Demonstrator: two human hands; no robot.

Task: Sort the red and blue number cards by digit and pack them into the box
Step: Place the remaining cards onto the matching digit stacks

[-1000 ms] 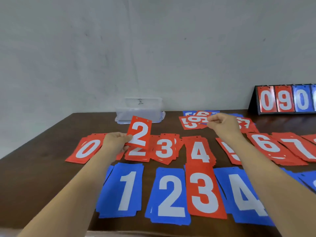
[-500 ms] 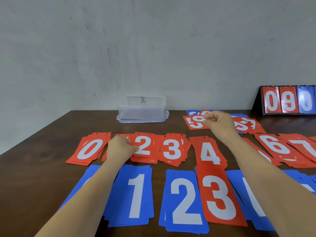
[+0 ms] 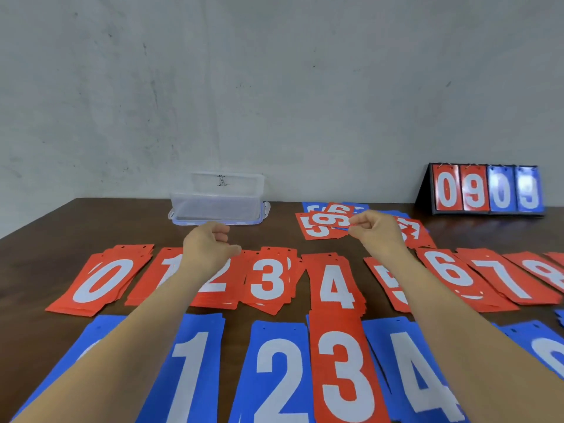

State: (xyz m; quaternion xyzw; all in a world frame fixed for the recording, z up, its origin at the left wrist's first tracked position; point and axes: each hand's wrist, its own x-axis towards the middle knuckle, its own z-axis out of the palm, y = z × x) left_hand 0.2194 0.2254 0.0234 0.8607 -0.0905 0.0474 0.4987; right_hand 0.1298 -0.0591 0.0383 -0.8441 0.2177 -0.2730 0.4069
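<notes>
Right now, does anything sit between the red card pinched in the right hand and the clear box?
Nothing visible does. The right hand pinches the red card; only bare table lies between it and the clear box. The left hand hovers nearer, off that line.

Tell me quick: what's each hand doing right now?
Left hand: open, fingers loosely curled, holding nothing.
Right hand: pinching a red card.
</notes>
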